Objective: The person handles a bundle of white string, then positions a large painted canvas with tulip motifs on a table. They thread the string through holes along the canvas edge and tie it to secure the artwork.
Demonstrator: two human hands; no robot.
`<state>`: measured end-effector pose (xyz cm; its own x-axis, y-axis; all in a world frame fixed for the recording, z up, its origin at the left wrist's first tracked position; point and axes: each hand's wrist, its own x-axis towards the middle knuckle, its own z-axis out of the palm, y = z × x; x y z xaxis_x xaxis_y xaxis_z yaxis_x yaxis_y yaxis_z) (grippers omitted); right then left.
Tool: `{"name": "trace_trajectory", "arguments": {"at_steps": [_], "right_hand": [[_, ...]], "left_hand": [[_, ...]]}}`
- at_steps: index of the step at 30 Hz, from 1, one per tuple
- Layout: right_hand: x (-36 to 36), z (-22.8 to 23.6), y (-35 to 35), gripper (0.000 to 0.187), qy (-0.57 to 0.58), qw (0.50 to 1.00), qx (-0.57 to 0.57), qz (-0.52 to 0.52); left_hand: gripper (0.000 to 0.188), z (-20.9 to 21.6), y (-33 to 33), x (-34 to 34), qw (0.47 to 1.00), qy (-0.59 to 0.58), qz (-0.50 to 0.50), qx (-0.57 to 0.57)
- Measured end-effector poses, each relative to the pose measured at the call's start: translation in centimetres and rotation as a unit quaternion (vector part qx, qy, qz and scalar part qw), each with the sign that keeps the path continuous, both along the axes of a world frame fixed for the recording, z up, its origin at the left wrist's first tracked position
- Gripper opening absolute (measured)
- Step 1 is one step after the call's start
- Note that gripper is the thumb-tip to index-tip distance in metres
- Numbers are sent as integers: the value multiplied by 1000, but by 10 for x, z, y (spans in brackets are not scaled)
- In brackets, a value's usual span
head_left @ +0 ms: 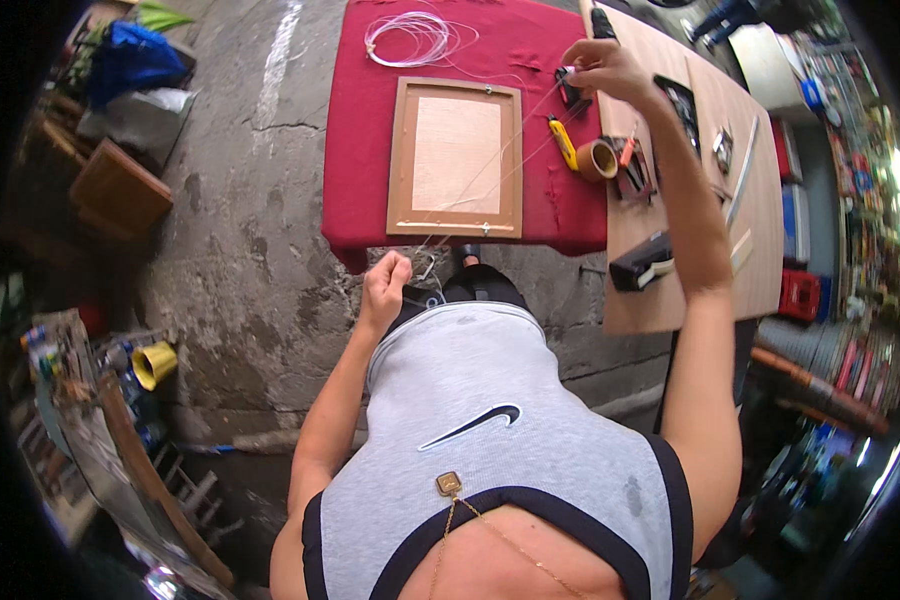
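A thin clear line (473, 178) stretches slantwise between my hands, over a picture frame (398, 160). My left hand (382, 292) is closed in a pinch on the line, just off the table's near edge. Farther off to the right, my right hand (608, 72) pinches the line above a small black object (570, 92), whose kind I cannot make out. The frame has a brown border and a pale wooden panel. Small metal fittings sit on its far and near sides, toward the right. Behind it lies a loose coil of clear line (410, 40).
On the red-covered table (355, 180), a yellow utility knife (562, 142) and a tape roll (597, 160) lie right of the frame. The wooden table (630, 300) beside it carries a black tape dispenser (642, 262) and other tools. Clutter lines both sides of the concrete floor.
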<state>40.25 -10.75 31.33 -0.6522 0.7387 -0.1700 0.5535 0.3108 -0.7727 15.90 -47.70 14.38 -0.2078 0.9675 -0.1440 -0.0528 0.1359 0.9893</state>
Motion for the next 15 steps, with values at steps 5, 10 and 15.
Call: {"name": "trace_trajectory", "arguments": {"at_steps": [5, 10, 15], "right_hand": [[-26, -124, 62, 30, 126, 934, -330, -53], [-45, -219, 107, 18, 66, 870, -488, -25], [-54, -260, 127, 26, -16, 961, -257, 104]], "left_hand": [[26, -26, -7, 58, 985, 116, 78, -97], [24, -37, 4, 107, 956, 172, 149, -184], [23, -55, -2, 141, 924, 240, 170, -245]]}}
